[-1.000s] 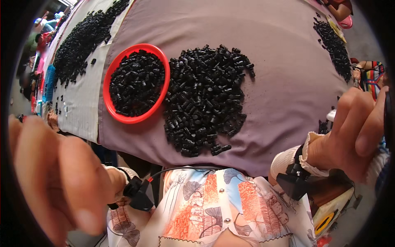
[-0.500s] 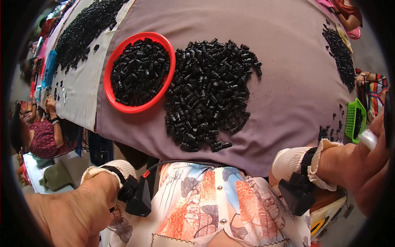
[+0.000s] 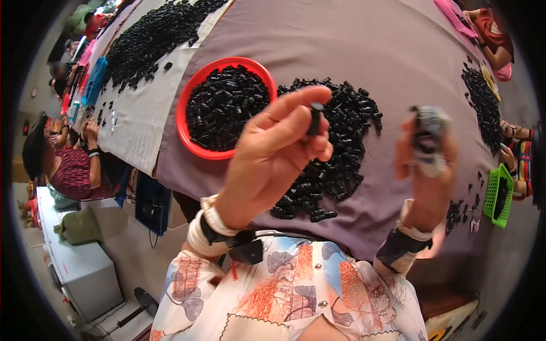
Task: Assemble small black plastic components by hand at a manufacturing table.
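Note:
My left hand [image 3: 273,142] is raised over the table and pinches a small black plastic cylindrical piece [image 3: 314,118] between thumb and forefinger. Its other fingers are curled in. To the right, my right hand [image 3: 429,170] is up in the air, closed around a blurred black and whitish object [image 3: 429,139] whose kind I cannot make out. Beneath the left hand spreads a pile of black plastic pieces [image 3: 347,128] on the mauve cloth. A red round basin [image 3: 183,128], full of the same kind of pieces, stands against the pile's left side, partly covered by my left hand.
Another large black heap [image 3: 151,45] lies on the pale cloth [image 3: 149,116] at the far left. At the right are a further heap [image 3: 482,105] and a green basket [image 3: 500,196]. Co-workers sit at both sides, one in a patterned top [image 3: 71,175] at left.
Both hands have come from the lower sides up over the table. The left now holds a black piece; the right now shows a dark and whitish object. The view has shifted slightly.

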The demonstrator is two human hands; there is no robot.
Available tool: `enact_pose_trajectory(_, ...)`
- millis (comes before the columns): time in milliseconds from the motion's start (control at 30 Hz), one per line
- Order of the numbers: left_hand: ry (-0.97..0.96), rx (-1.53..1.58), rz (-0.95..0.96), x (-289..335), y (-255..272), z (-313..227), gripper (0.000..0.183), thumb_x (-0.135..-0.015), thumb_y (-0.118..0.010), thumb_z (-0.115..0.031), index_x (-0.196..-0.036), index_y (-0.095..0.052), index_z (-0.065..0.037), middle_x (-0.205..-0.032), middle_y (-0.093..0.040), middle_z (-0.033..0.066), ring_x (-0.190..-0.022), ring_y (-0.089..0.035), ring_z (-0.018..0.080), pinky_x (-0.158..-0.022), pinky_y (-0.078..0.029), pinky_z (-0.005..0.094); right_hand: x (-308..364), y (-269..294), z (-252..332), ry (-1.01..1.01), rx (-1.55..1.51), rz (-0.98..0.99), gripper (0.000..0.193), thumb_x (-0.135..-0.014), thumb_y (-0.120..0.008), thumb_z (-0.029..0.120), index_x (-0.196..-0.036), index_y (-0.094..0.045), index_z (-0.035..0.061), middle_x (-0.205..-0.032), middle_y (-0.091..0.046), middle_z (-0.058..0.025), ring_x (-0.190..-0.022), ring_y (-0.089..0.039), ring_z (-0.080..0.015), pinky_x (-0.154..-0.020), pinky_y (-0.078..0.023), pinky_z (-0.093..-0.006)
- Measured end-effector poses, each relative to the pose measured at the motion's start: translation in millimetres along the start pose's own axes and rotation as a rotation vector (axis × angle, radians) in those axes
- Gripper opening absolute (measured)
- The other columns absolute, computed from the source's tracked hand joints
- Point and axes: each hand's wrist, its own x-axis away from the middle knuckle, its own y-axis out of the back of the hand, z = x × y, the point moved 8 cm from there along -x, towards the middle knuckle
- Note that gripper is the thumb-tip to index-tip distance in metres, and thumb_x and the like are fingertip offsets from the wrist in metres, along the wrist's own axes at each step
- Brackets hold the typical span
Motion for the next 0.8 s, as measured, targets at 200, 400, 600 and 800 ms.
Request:
enact_pose_trajectory(200, 0.142, 0.117, -0.122, -2.7, 41.3, 37.5, 0.026, -0.093, -0.045, -0.017, -0.113, -0.048, 0.000, -0.089, -0.056, 0.0083, -0.076, -0.056, 0.0150, -0.070, -0.047, 0.0318, -0.8, -34.3, -69.3, -0.380, 0.181, 0.191, 0.022, -0.081, -0.062, 0.015, -0.096, -0.054, 0.0005, -0.064, -0.054, 0.0017, -0.044, -0.046, -0.0041, -0.039, -0.036, -0.0181)
enact_pose_trajectory(400, 0.172, 0.150, -0.119, -5.8, 53.7, 47.9, 0.024, -0.093, -0.044, -0.016, -0.111, -0.048, -0.001, -0.092, -0.058, 0.0082, -0.079, -0.058, 0.0145, -0.076, -0.050, 0.0320, 4.3, -38.7, -90.4, -0.461, 0.209, 0.197, 0.030, -0.077, -0.067, 0.021, -0.093, -0.054, 0.0005, -0.066, -0.054, 0.0012, -0.045, -0.047, -0.0036, -0.039, -0.037, -0.0176)
enact_pose_trajectory(600, 0.185, 0.197, -0.135, -6.1, 62.6, 54.7, 0.024, -0.093, -0.044, -0.015, -0.111, -0.049, 0.001, -0.092, -0.059, 0.0091, -0.085, -0.059, 0.0160, -0.078, -0.050, 0.0299, 4.2, -38.8, -98.9, -0.508, 0.377, 0.239, 0.034, -0.070, -0.072, 0.023, -0.088, -0.053, 0.0008, -0.061, -0.052, 0.0001, -0.043, -0.046, -0.0043, -0.038, -0.037, -0.0189)
enact_pose_trajectory(800, 0.205, 0.163, -0.130, -4.9, 67.3, 55.5, 0.023, -0.092, -0.044, -0.014, -0.109, -0.050, 0.001, -0.091, -0.060, 0.0106, -0.084, -0.060, 0.0168, -0.076, -0.051, 0.0291, 2.2, -40.4, -108.6, -0.506, 0.377, 0.286, 0.032, -0.070, -0.071, 0.022, -0.087, -0.053, 0.0012, -0.059, -0.051, 0.0003, -0.043, -0.046, -0.0044, -0.037, -0.036, -0.0190)
